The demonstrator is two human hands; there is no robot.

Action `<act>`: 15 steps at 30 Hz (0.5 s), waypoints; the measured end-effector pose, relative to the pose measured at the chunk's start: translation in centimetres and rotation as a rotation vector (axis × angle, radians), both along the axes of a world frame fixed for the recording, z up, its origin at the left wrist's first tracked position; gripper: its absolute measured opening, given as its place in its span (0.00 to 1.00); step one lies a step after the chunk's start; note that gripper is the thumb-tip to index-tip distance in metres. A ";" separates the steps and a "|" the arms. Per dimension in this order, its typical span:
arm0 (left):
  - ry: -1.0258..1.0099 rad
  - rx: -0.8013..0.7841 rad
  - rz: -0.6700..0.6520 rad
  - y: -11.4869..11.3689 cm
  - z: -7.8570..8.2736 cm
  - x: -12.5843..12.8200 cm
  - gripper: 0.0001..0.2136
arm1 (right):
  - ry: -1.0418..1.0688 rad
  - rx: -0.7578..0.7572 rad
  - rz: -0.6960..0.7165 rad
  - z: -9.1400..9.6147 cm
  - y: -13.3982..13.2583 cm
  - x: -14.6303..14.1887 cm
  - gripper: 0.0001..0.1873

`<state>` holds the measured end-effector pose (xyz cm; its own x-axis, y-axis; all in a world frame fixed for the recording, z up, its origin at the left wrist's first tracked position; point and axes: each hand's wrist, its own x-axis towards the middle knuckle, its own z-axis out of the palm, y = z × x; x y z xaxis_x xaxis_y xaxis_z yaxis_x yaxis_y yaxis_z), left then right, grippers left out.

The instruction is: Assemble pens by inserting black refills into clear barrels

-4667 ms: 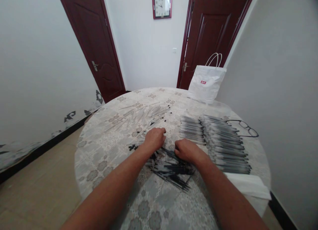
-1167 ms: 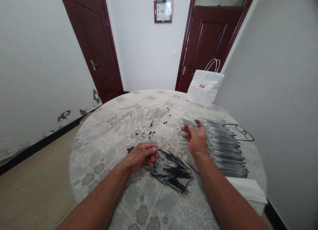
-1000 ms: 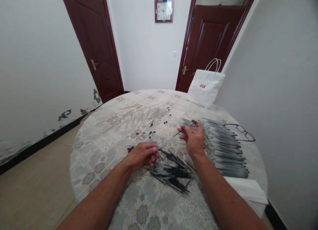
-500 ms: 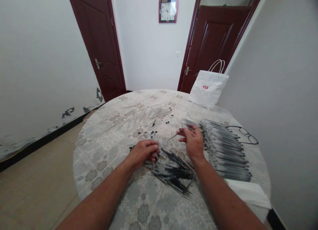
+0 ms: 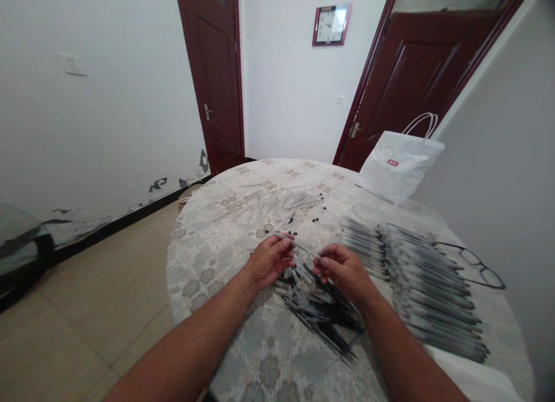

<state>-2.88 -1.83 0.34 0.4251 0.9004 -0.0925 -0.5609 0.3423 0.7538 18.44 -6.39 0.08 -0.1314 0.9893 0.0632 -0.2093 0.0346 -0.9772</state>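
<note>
A slim pale pen (image 5: 306, 250) spans the gap between my two hands over the table. My left hand (image 5: 272, 262) pinches its far-left end, fingers closed. At the other end, the thumb and fingers of my right hand (image 5: 344, 270) are closed on it. Just below the hands lies a loose heap of dark pen refills (image 5: 323, 315) with some whitish pieces among them. Clear pen barrels (image 5: 281, 202) are scattered further back. A few small black caps (image 5: 315, 220) lie near them.
Neat rows of pens (image 5: 437, 292) lie at the right, beside black-framed glasses (image 5: 477, 266). Behind them stands a white paper bag (image 5: 401, 168). White folded material (image 5: 472, 376) sits at the front right of the round table (image 5: 199, 263), which has a patterned cloth.
My hands have come closer together, and the pen now reaches from one to the other. My right hand has moved away from the rows of pens. The view has swung left.
</note>
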 end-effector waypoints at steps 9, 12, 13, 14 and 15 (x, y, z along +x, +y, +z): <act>0.049 0.031 -0.270 -1.4 -0.3 0.6 0.14 | -0.228 0.020 0.174 1.6 -1.1 -1.1 0.11; -0.003 -0.048 -0.177 -0.9 -0.1 0.5 0.12 | -0.323 0.051 0.090 1.8 -0.6 -0.6 0.11; -0.038 -0.076 -0.132 -0.7 0.0 0.4 0.11 | -0.368 0.067 0.058 1.8 -0.3 -0.3 0.11; -0.076 -0.101 -0.080 -0.4 0.0 0.4 0.10 | -0.425 0.082 0.021 1.8 0.0 0.0 0.11; -0.112 -0.125 -0.027 -0.1 0.0 0.3 0.10 | -0.503 0.099 -0.022 1.9 0.4 0.3 0.10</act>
<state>-2.59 -1.95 0.30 0.4628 0.8731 -0.1534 -0.6285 0.4452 0.6378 18.78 -5.95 1.93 -0.1489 0.9847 0.0907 0.2881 0.1310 -0.9486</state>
